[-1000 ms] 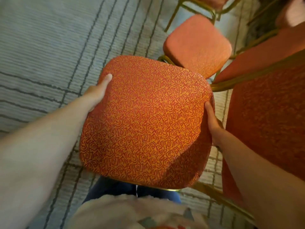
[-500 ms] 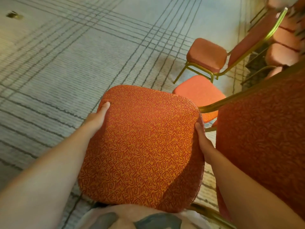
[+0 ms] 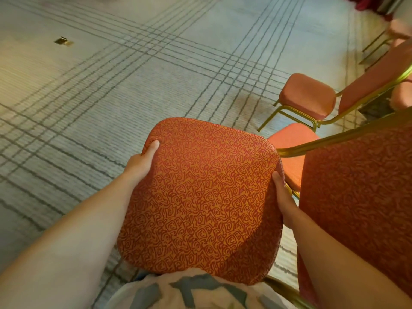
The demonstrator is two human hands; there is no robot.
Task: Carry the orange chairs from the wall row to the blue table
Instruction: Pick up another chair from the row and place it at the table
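We hold chair (image 3: 200, 197) over carpet (image 3: 89, 97) | left hand (image 3: 140, 162) grips seat's left edge | right hand (image 3: 282, 197) grips its right edge | thumbs on top

floor: pale grey-green carpet (image 3: 107, 103) with a fine ribbed weave. bundles of dark lines (image 3: 200, 47) cross it in a plaid grid. small brass floor plate (image 3: 63, 41) set into the carpet, far left. warm yellowish light on the left edge, cooler toward the middle. top right corner: blurred dark red fabric (image 3: 365, 4), can't tell what.
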